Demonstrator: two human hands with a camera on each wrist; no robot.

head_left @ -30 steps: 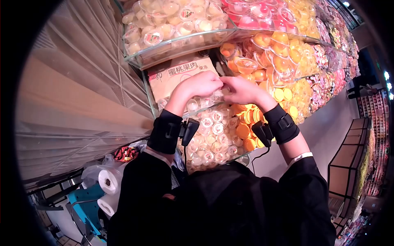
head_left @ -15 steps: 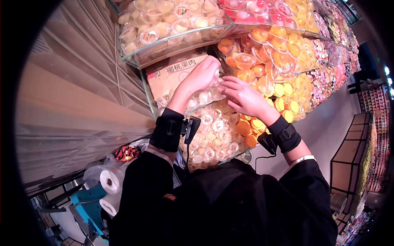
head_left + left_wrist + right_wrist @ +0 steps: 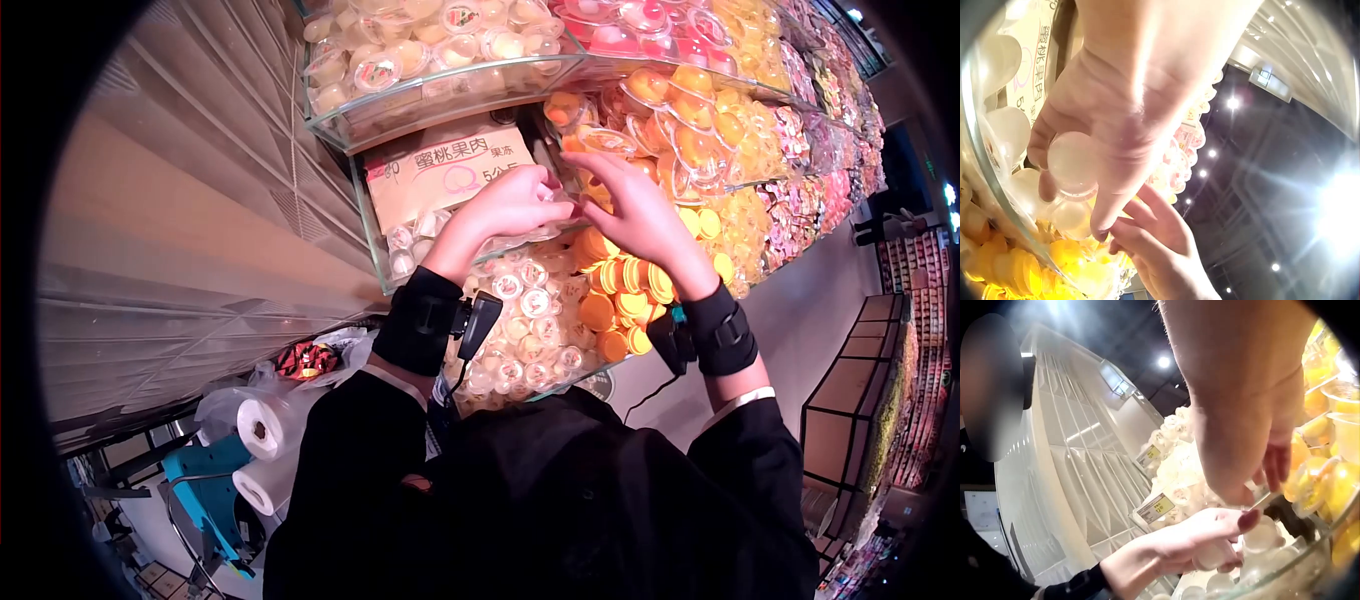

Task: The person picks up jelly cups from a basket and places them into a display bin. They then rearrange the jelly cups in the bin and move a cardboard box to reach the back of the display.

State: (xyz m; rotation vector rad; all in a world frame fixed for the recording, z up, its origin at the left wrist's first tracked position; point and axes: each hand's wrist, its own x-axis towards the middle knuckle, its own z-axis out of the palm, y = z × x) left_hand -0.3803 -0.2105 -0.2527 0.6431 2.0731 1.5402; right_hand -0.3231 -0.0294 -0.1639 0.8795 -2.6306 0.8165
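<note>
Over a glass bin holding pale jelly cups [image 3: 401, 262], my left hand [image 3: 515, 205] reaches in from the left. Its curled fingers hold a round, pale jelly cup [image 3: 1073, 160]; a second pale cup [image 3: 1072, 217] is just beyond it in the left wrist view. My right hand [image 3: 640, 215] is beside it, fingers fairly straight, fingertips close to the left thumb. In the left wrist view the right hand [image 3: 1163, 247] seems to touch that thumb; whether it has anything between its fingers is hidden. From the right wrist, the left hand [image 3: 1175, 544] shows below the right [image 3: 1241, 437].
A cardboard sign [image 3: 440, 175] leans in the bin behind the hands. Orange-lidded cups [image 3: 628, 290] and orange jellies [image 3: 690, 120] fill bins to the right; a raised glass shelf edge [image 3: 450, 92] runs above. White rolls [image 3: 262, 428] stand at lower left.
The left hand, raised over the sign half a second ago, has come down towards the right hand. The right hand has moved forward and slightly right, its fingers more extended. More of the sign shows.
</note>
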